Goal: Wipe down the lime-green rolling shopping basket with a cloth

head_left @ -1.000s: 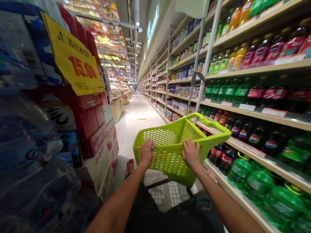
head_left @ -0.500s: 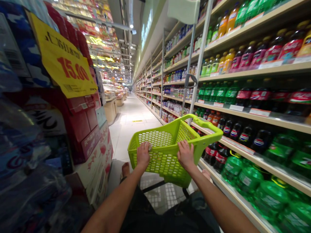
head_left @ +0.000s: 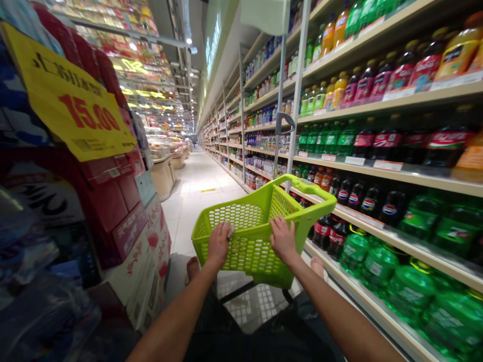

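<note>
A lime-green shopping cart [head_left: 247, 251] with a perforated basket stands turned sideways in front of my legs, its handle [head_left: 324, 198] pointing right. My left hand [head_left: 219, 244] is closed over the near rim toward the basket's low front end. A small whitish thing [head_left: 231, 230] shows at its fingertips, too small to name. Farther right along the same rim, my right hand [head_left: 282, 238] has its fingers hooked over the edge, with the thumb along the outside. No goods show in the visible part of the basket.
Drink shelves [head_left: 362, 161] run along the right, with large green bottles [head_left: 413, 289] on the lowest level. Stacked cartons [head_left: 124, 211] and a yellow price sign [head_left: 81, 108] stand close on the left. A tiled aisle [head_left: 188, 201] stretches ahead past a wooden display counter [head_left: 163, 180].
The sign, cartons and shelves have shifted left in view and the near ones look slightly closer. Both hands keep their hold on the cart's rim.
</note>
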Demonstrator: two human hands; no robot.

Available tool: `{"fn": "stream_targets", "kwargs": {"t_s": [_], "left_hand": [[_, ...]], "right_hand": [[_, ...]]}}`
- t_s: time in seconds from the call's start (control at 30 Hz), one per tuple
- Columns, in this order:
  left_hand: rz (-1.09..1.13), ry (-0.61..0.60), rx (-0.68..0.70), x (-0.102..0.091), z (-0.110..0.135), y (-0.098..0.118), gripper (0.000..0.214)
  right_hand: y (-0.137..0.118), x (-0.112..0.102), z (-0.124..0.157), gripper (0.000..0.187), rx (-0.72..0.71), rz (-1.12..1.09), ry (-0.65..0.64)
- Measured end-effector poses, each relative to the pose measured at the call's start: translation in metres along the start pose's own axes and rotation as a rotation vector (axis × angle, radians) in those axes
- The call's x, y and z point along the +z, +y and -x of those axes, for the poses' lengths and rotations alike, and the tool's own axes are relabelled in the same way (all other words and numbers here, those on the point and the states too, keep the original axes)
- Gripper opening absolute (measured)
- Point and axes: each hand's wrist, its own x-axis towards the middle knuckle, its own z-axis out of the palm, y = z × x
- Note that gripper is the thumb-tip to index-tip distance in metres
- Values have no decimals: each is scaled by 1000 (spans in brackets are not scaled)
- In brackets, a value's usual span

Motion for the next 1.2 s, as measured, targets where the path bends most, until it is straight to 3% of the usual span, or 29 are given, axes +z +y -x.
{"fn": "stream_targets", "kwargs": {"t_s": [0.07, 0.23, 0.3, 0.43, 0.5, 0.57, 0.7, 0.77, 0.83, 1.0, 1.07, 1.2], "left_hand": [[2, -3, 5, 3, -2, 8, 42], [81, -46, 157, 23, -17, 68, 36], [82, -46, 171, 22, -17, 66, 36], [1, -21, 60, 5, -6, 18, 40], [-33, -4, -5, 0, -3, 5, 40], [-24, -16, 0, 4, -6, 14, 39], [63, -74, 138, 21, -20, 66, 36], [82, -83, 186, 24, -22, 78, 36], [70, -72, 192, 21, -16, 68, 38], [-25, 8, 61, 8, 6, 16, 44], [-29, 9, 63, 10, 5, 21, 44], [43, -33, 165, 26, -12, 70, 43]], "right_hand": [[-4, 1, -1, 44, 26, -10, 5], [-4, 0, 0, 45, 6, -6, 6], [-1, -1, 1, 45, -8, -3, 6], [-1, 0, 2, 45, -8, -16, 7], [-4, 2, 1, 45, 4, -23, 14], [-7, 3, 0, 44, 24, -24, 25], [-8, 4, 1, 44, 16, -9, 38], [-6, 4, 2, 45, -6, 0, 44], [-3, 3, 4, 45, -18, 2, 50], [-7, 5, 5, 44, 7, -18, 58], [-10, 5, 4, 44, 24, -21, 59], [-13, 4, 5, 44, 14, -17, 65]]}}
